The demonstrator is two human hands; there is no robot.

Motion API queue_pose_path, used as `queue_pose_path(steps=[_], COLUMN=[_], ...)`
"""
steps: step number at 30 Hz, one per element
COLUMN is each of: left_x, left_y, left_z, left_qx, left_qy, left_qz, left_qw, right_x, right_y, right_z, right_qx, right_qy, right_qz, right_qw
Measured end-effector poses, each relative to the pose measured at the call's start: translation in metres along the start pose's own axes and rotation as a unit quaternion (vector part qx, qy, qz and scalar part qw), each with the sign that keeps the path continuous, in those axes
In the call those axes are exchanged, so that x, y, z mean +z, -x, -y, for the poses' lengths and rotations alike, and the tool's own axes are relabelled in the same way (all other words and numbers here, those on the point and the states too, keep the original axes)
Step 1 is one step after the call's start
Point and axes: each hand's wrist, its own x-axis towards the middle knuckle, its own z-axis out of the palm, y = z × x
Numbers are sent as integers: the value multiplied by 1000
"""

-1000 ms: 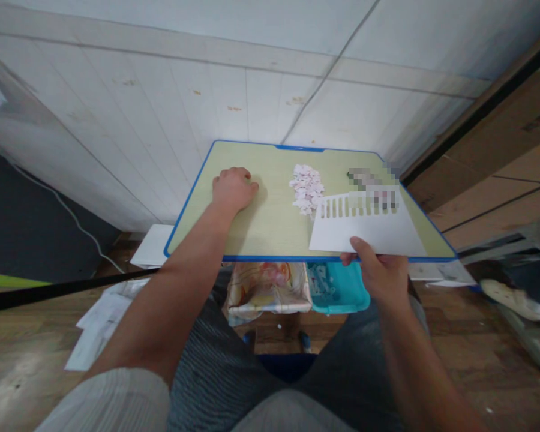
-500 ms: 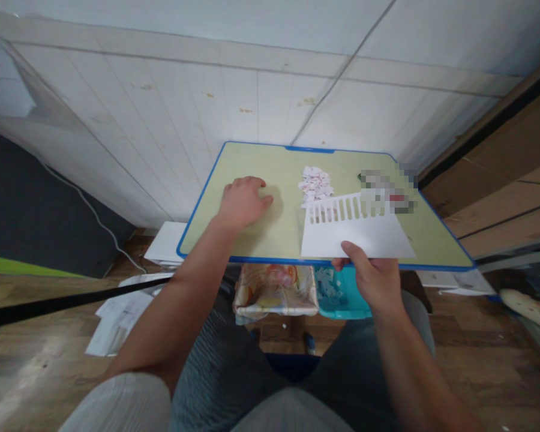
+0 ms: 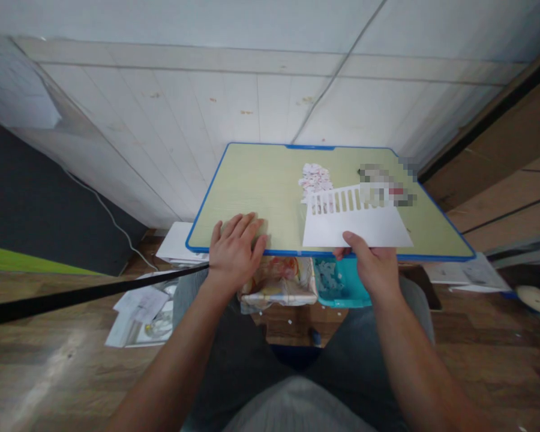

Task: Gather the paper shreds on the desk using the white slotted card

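My right hand [image 3: 369,261] pinches the near edge of a white card with a row of slots [image 3: 355,228], thumb on top and fingers below. The card is held over the right part of a pale yellow-green tabletop with a blue rim [image 3: 261,180]. Through its left slots shows part of a pile of small white and pinkish paper pieces [image 3: 315,179], just beyond the card. My left hand [image 3: 236,249] rests palm down across the table's near left edge, fingers spread, holding nothing.
Below the near edge stand a bin lined with patterned plastic [image 3: 281,295] and a turquoise basin [image 3: 348,285] with pale scraps. A blurred-out item [image 3: 384,180] lies at the table's right. Papers [image 3: 144,306] lie low at the left; a black strap [image 3: 94,291] crosses there. Behind is a white wall [image 3: 234,102].
My left hand has come back from above the tabletop to its near edge and lies flatter. My right hand still holds the slotted card in nearly the same place.
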Motion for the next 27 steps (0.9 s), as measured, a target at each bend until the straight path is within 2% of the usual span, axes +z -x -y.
queue_pose_path(steps=[4,12,14,18,21,23,27], left_x=[-2,0,0,-1,-2,-5,-10], left_y=[0,3,8,23,33,34,27], left_z=[-1,-5,-8,-8,-4,-5,-20], left_qx=[13,26,24,18,20,14,7], left_qy=[-4,-18,-20,-20,-17,-13,20], left_qz=[8,-12,-9,5,21,39,58], left_qw=[1000,999,999,1000,999,999,998], right_x=[1,-2,-1,-5,-18,-29,-38], right_y=[-9,-15,-17,-28,-42,-51,-62], right_z=[-5,-11,-11,-13,-15,-16,-16], right_qx=[-1,-19,-17,-11,-13,-18,-22], right_qy=[-33,0,-24,-111,-111,-85,-33], right_qz=[-6,86,63,-46,-95,-107,-88], right_qw=[999,996,998,993,989,990,995])
